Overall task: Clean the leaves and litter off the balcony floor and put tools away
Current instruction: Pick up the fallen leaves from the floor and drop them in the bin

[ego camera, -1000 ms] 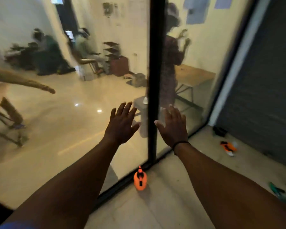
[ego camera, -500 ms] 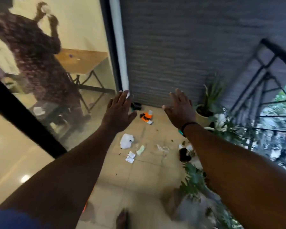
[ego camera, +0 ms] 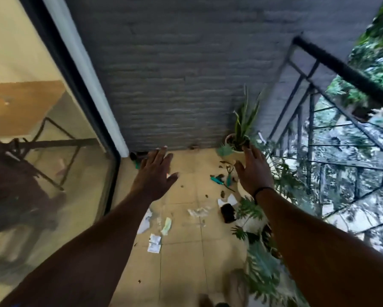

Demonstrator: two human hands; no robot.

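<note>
My left hand (ego camera: 156, 173) and my right hand (ego camera: 253, 171) are stretched out in front of me over the balcony floor (ego camera: 184, 251), fingers spread, holding nothing. Scraps of paper litter (ego camera: 154, 243) lie on the tiles below my left forearm, with a pale green wrapper (ego camera: 166, 226) and a crumpled clear wrapper (ego camera: 198, 212) nearby. A teal-handled garden tool (ego camera: 218, 180) lies near the far wall, with small dark leaf bits (ego camera: 223, 193) around it. A black block-like object (ego camera: 227, 213) sits by white paper (ego camera: 227, 200).
A potted spiky plant (ego camera: 239, 140) stands in the far right corner, leafy plants (ego camera: 259, 262) line the right side by the black railing (ego camera: 332, 63). A glass door (ego camera: 42, 151) runs along the left and a grey wall (ego camera: 175, 85) closes the far end.
The view has swung right, from the glass door to the far end of the balcony. Both hands stay raised and spread, holding nothing.
</note>
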